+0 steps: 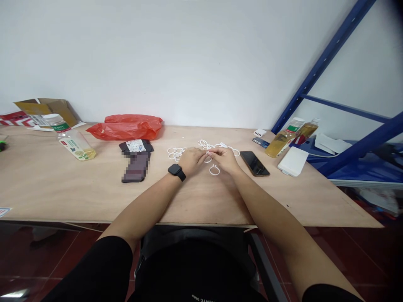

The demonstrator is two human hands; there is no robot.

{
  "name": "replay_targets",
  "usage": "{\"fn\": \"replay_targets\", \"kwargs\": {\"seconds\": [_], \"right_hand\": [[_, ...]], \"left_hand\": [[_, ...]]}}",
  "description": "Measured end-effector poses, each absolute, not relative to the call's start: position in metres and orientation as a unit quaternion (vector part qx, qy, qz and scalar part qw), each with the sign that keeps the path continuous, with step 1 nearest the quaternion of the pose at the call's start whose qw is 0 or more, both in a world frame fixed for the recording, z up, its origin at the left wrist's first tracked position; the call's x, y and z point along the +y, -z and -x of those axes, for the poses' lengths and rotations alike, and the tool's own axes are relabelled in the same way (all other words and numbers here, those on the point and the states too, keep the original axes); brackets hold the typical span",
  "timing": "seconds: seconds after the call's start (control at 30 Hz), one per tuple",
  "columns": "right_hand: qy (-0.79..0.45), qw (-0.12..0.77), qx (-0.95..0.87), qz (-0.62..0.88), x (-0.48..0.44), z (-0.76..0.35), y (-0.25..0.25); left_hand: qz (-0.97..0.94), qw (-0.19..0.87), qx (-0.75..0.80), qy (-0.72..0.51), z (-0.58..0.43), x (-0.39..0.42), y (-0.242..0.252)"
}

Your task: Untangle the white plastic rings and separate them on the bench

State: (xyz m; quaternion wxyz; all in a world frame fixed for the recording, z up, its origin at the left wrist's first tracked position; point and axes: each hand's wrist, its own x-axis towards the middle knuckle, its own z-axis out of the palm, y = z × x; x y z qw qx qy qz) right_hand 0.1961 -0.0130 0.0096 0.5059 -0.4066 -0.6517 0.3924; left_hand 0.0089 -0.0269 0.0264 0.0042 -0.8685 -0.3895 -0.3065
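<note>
Both hands meet over the middle of the wooden table [63, 188]. My left hand [192, 160], with a black watch [176, 172] on its wrist, pinches a small white plastic ring [208, 159] together with my right hand [225, 159]. Another white ring [214, 170] lies on the table just under my right hand. Several more white rings [176, 153] are scattered behind the hands, to the left and right of them.
A dark packet [136, 161] and a red plastic bag [126, 128] lie left of the hands. A bottle [74, 144] lies further left, by a cardboard box [47, 108]. Right: black phone [254, 163], white power bank [292, 161], two bottles [285, 140], blue rack [330, 50].
</note>
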Motion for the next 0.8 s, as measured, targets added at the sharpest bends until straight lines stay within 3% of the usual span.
{"fn": "replay_targets", "kwargs": {"seconds": [0.33, 0.57, 0.8], "right_hand": [[-0.390, 0.512, -0.655, 0.396, -0.013, -0.196, -0.012], [-0.365, 0.509, -0.672, 0.396, -0.014, -0.199, -0.008], [-0.384, 0.479, -0.690, 0.383, -0.013, -0.201, -0.006]], "left_hand": [[0.720, -0.293, -0.403, 0.483, -0.010, -0.021, -0.016], [0.672, -0.461, -0.344, 0.466, -0.005, -0.014, -0.018], [0.645, -0.541, -0.347, 0.413, 0.003, -0.012, -0.020]]}}
